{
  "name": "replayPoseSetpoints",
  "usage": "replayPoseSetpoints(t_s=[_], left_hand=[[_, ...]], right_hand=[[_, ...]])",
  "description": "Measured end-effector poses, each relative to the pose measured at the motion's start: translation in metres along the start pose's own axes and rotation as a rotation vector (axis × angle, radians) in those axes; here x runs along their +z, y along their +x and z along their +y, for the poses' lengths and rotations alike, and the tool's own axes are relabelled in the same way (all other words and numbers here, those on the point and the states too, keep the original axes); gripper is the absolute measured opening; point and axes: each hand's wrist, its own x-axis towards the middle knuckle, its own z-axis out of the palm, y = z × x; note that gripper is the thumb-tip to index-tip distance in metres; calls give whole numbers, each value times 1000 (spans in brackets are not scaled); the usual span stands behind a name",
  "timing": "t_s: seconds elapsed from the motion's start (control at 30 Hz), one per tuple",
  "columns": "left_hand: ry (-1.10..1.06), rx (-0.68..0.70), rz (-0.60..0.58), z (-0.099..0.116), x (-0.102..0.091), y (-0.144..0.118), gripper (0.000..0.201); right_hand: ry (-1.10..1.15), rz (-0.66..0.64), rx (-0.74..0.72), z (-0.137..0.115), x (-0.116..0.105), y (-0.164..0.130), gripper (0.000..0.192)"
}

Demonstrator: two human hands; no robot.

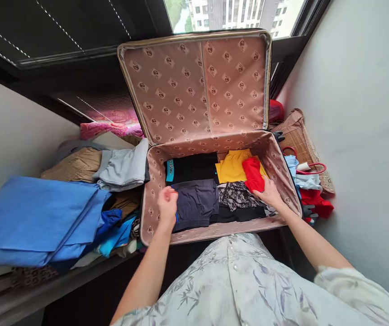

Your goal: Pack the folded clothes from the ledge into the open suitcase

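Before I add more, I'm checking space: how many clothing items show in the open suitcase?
6: black garment back left, yellow and red back right, dark grey front left, patterned over black front right. More may lie underneath.

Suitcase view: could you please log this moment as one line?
left hand: on dark grey garment | right hand: touching red garment | suitcase: open, lid up | yellow garment: behind red

An open suitcase (pixel 211 136) sits on the ledge (pixel 28 290), folded clothes (pixel 194 199) inside; a clothes pile (pixel 79 203) lies left, bags (pixel 303 149) right.
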Motion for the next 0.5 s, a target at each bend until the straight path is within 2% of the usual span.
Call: replayPoseSetpoints(t_s=[0.1, 0.2, 0.3, 0.37, 0.5], left_hand=[[147, -98, -179, -30, 14, -31, 23], [267, -208, -338, -48, 22, -50, 30], [309, -227, -402, -53, 17, -54, 38], [320, -230, -397, -53, 8, -51, 47], [315, -247, -355, -58, -8, -39, 61]], right_hand=[[17, -75, 174, -38, 8, 40, 99], [134, -80, 270, -60, 12, 63, 80], [251, -46, 188, -65, 5, 69, 50], [310, 6, 88, -60, -10, 68, 43], [404, 200, -73, -34, -67, 66, 41]])
